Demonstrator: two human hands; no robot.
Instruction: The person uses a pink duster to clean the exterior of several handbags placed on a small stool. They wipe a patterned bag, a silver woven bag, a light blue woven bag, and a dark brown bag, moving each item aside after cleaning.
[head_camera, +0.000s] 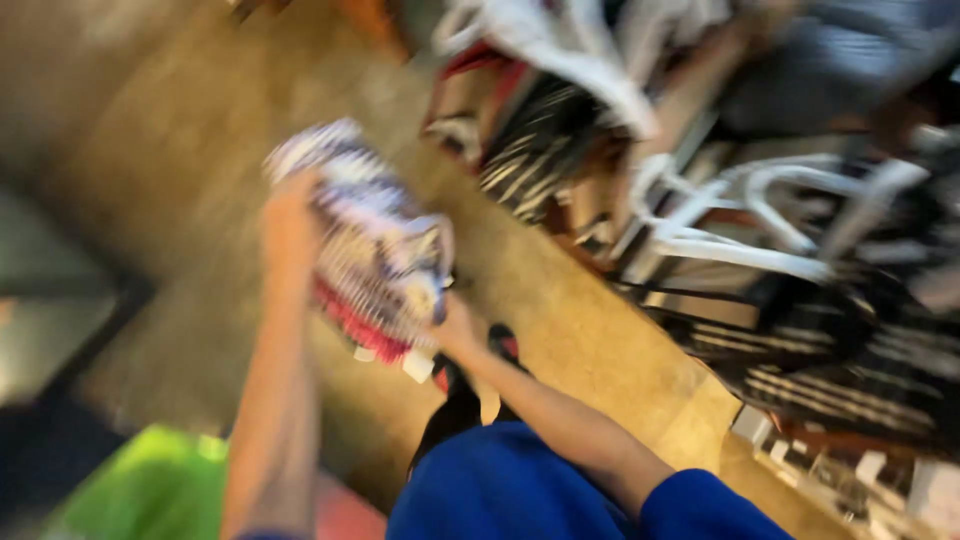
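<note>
hands up over the tan floor (560, 330), both on a folded patterned cloth (375, 245), white, purple and red. left hand (290, 225) grips its far edge, fingers closed round it; right hand (455, 330) holds the lower corner, though the blur hides how its fingers sit. beside it, white hangers (740, 215) and striped garments (540, 150). green bag (150, 485) low left.

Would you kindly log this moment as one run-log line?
left hand: holds patterned bundle | right hand: holds same bundle | beside: white hangers | view: blurred
</note>
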